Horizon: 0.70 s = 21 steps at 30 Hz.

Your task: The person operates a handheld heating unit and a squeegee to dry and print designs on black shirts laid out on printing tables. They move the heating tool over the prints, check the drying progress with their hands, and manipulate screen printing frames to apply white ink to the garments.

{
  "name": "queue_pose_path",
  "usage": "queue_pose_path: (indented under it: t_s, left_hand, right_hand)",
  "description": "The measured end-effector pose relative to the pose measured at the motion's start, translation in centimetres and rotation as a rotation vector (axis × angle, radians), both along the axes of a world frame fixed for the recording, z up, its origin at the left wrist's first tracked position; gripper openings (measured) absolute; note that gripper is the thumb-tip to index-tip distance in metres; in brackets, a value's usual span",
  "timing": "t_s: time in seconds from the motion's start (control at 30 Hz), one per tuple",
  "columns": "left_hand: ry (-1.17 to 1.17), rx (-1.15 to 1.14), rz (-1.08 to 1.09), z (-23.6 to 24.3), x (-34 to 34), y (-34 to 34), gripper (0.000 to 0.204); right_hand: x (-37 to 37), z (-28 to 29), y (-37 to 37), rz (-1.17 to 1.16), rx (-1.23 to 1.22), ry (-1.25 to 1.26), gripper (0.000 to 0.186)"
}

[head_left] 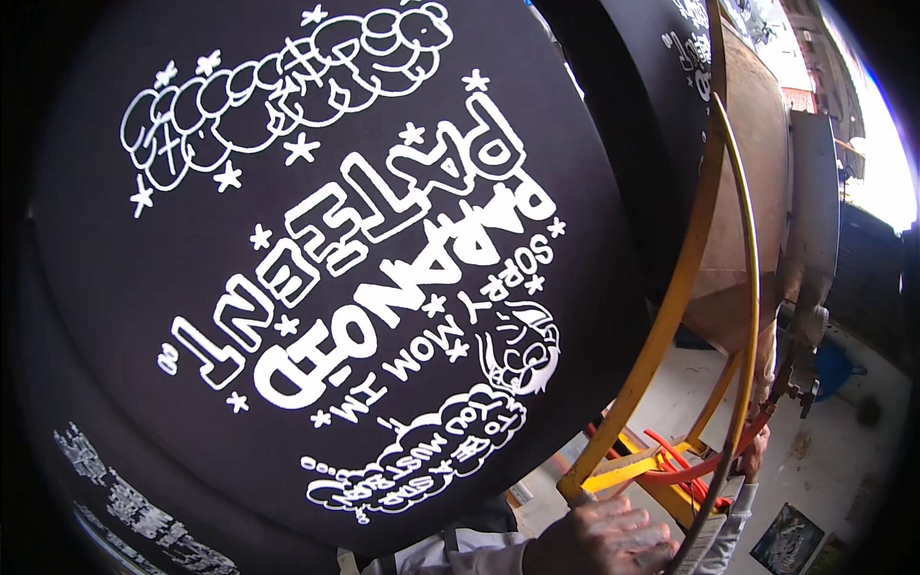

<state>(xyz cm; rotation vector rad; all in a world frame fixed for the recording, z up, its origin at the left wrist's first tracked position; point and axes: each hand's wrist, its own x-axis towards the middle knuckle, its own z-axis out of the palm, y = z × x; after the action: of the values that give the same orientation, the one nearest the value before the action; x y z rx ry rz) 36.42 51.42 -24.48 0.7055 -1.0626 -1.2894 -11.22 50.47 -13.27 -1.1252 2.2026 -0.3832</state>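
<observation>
My left hand [613, 539], its grey sleeve coming in from the lower edge, is at the bottom near corner of a yellow frame [640, 393]. Its fingers are curled and the thumb lies by the end of the bar. Farther right, my right hand [755, 454] is up beside a thin curved brown bar [750, 259] and an orange-red hose [695, 473]; its fingers are mostly hidden. To the left, a black fabric piece [125, 297] with white cartoon drawings and lettering lies spread flat, filling most of the view. Neither hand touches it.
A brown panel [743, 230] stands steeply inside the yellow frame. Behind it is a grey metal part [813, 211] with brackets. Another printed black piece [632, 105] lies beyond. Below, a dark picture-like sheet [788, 539] lies on the pale floor [853, 441], with a blue object [836, 369] farther off.
</observation>
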Motion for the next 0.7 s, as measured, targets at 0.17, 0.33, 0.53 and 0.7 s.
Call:
queue_pose_path:
  t_s: [0.17,0.33,0.53,0.7]
  left_hand:
    - [-0.103,-0.075,0.032,-0.6,-2.0,2.0,0.028]
    - [-0.020,0.005,0.015,0.6,-0.3,0.5,0.046]
    - [-0.025,0.058,0.060,2.0,0.0,-0.1,0.046]
    - [-0.242,-0.008,0.124,1.8,-1.2,1.5,0.046]
  right_hand:
    - [0.4,0.2,-1.0,-0.022,0.048,0.071,0.038]
    - [0.8,-0.1,-1.2,-0.021,0.052,0.072,0.036]
    - [1.3,-0.1,-0.2,-0.009,0.006,0.036,0.035]
    - [1.0,-1.2,-0.4,-0.044,0.034,-0.044,0.040]
